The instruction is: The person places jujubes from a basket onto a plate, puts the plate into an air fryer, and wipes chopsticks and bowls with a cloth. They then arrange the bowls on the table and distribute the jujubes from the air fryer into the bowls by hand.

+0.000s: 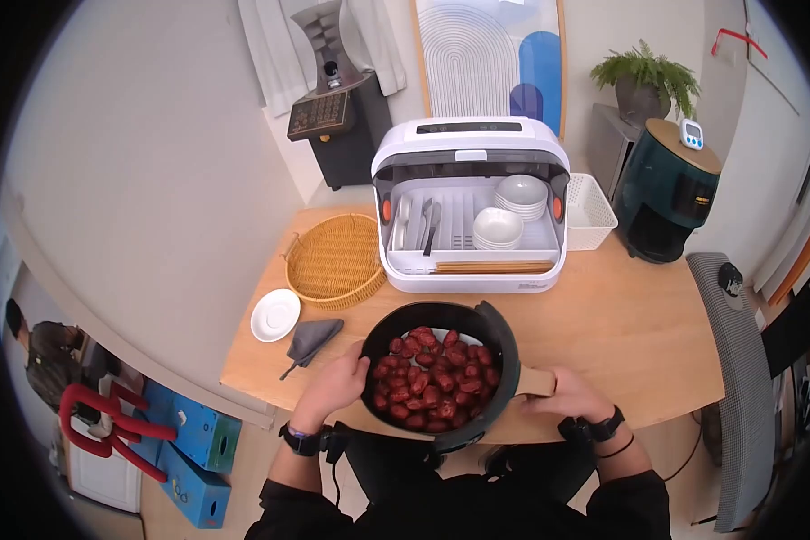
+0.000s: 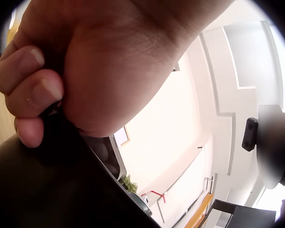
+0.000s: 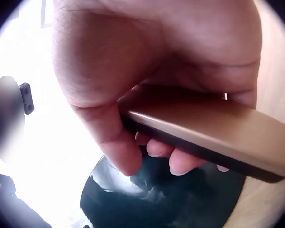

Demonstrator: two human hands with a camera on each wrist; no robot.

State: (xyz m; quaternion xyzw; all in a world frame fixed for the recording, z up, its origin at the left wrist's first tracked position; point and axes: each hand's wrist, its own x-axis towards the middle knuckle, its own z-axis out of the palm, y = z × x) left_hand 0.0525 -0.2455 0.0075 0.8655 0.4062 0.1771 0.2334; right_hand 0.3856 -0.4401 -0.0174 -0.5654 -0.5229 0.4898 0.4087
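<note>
Pot (image 1: 506, 346) of red dates (image 1: 432, 380) at the surface's (image 1: 621, 315) 6 o'clock edge
Left hand (image 1: 333, 387) grips the rim at 9 o'clock, right hand (image 1: 569, 396) the handle (image 1: 535, 382) at 3; looks stiff, probably heavy, best held there.

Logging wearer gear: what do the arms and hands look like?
Left hand and right hand: ungloved. Each wrist: black strap with small black boxy unit; thin black cable at the left. Right forearm: thin black band. Sleeves: black fabric, ending mid-forearm.
</note>
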